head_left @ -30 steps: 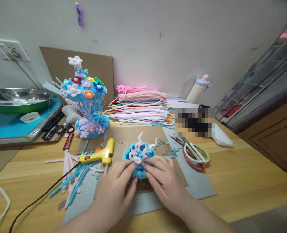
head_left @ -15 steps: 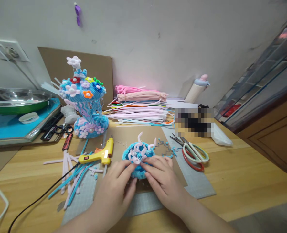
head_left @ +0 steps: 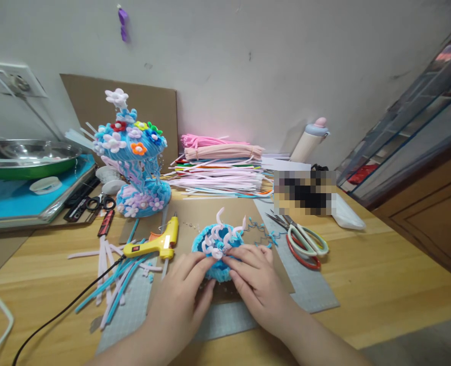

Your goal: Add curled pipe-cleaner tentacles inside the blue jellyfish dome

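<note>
Left hand [head_left: 185,287] and right hand [head_left: 256,274] both clamped on one fuzzy blue craft [head_left: 220,274], mid-table. One glue gun [head_left: 153,246] left of it; one flowered craft [head_left: 134,145] toward back-left corner.

Head-height view, forward and down

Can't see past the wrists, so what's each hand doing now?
Left hand: fingers closed on the blue fuzzy round craft.
Right hand: fingers closed on it too.
</note>
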`<state>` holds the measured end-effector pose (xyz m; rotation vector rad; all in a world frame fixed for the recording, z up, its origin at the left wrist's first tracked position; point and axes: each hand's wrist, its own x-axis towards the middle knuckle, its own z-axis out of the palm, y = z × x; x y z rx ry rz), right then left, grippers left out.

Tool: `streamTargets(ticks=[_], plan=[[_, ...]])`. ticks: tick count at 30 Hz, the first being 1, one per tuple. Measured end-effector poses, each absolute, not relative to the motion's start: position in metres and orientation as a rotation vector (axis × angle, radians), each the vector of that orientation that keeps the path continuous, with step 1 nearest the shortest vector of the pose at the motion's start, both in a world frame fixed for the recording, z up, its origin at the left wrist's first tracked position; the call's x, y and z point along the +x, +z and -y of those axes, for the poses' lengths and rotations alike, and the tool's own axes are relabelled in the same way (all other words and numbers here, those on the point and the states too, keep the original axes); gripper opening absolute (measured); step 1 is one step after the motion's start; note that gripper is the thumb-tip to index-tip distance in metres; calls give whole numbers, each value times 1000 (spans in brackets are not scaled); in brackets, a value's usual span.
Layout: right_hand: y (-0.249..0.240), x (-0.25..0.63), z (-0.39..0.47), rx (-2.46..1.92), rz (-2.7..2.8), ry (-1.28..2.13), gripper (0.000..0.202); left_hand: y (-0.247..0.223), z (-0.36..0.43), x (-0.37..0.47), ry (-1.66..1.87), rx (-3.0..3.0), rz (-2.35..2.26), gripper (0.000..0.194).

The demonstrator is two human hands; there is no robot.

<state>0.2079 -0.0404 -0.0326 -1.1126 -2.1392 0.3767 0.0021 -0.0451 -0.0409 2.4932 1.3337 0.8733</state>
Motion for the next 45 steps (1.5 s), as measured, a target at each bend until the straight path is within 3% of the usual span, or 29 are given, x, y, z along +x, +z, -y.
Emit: streamTargets(ticks=[25, 45], plan=[[-32, 208, 40, -1159, 2085, 333, 28, -36, 45, 2, 897, 2425, -1292, 24], [-24, 212, 43, -1097, 2081, 280, 24, -36, 46, 2, 878, 2416, -1305, 24]])
